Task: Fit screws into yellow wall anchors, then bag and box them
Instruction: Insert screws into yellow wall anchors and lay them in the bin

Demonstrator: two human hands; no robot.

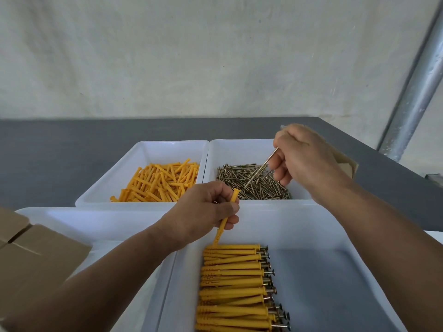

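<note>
Front tray point(311, 224), at the near edge of the table point(48, 152): assembled anchors point(235, 283) lie in a row along its left side, screw heads to the right. Box point(36, 255) sits at the near left corner. Left hand point(203, 212), over the front tray's far wall, pinches one anchor point(224, 224) between thumb and curled fingers, flared end up. Right hand point(304, 159) grips one screw point(260, 170), point down, above the screw tray point(239, 146). Anchor tray point(155, 149) stands just left of it.
</note>
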